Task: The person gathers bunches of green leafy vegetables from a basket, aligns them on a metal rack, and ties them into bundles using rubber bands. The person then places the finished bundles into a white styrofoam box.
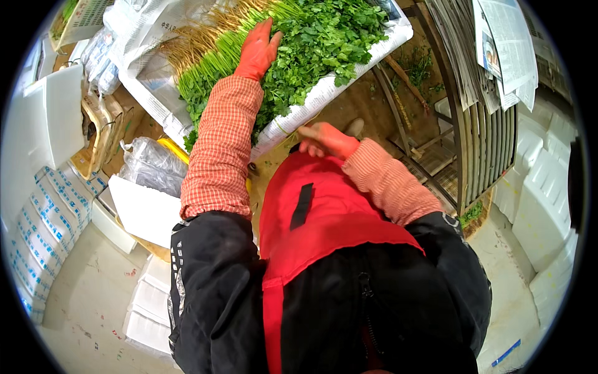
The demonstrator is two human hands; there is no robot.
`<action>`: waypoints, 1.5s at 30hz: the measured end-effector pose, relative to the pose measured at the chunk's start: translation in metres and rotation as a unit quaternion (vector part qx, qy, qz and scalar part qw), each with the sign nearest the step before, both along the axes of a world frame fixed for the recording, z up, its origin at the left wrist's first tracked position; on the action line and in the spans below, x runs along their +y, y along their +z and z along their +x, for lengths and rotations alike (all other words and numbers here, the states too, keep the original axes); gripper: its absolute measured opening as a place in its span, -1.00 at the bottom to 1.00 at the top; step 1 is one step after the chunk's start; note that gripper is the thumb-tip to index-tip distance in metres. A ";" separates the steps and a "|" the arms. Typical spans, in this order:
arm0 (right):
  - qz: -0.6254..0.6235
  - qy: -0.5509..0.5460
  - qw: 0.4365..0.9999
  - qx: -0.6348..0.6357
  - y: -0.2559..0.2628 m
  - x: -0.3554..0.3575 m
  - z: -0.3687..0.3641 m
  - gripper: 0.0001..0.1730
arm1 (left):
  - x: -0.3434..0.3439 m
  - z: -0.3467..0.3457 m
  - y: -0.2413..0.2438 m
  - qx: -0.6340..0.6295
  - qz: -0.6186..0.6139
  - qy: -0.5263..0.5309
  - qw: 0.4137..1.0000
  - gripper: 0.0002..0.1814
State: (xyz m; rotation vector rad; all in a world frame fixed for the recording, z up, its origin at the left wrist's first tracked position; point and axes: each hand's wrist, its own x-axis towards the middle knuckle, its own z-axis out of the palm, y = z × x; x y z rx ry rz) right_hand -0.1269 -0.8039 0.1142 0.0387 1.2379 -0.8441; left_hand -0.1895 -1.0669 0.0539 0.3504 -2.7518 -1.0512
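My left hand, in an orange-red rubber glove, lies on a thick layer of leafy green herbs that look like coriander. Its fingers are apart, pressing on the pale stems. Brown roots point to the far left and leaves to the near right. The herbs sit in a box lined with printed newspaper. My right hand, also gloved, is just outside the box's near edge, above my red apron. Its fingers are curled beside a thin greenish strand; whether they hold it is unclear.
A slatted rack with draped newspapers stands to the right. Clear plastic bags and a white foam panel are at left. White foam boxes line the right side. Loose greens lie beyond the box.
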 end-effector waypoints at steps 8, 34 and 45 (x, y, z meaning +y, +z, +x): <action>-0.123 -0.123 0.985 0.013 0.040 0.021 0.007 -0.73 | 0.000 -0.002 0.018 -0.022 0.065 0.022 0.997 -0.42; -0.031 -0.358 0.878 0.316 0.205 0.199 -0.107 -0.53 | 0.083 -0.072 0.052 -0.037 -0.168 -0.154 0.973 -0.23; 0.088 -0.023 0.562 0.822 0.207 0.246 -0.388 -0.66 | 0.101 -0.087 0.090 -0.034 -0.123 -0.103 0.987 -0.39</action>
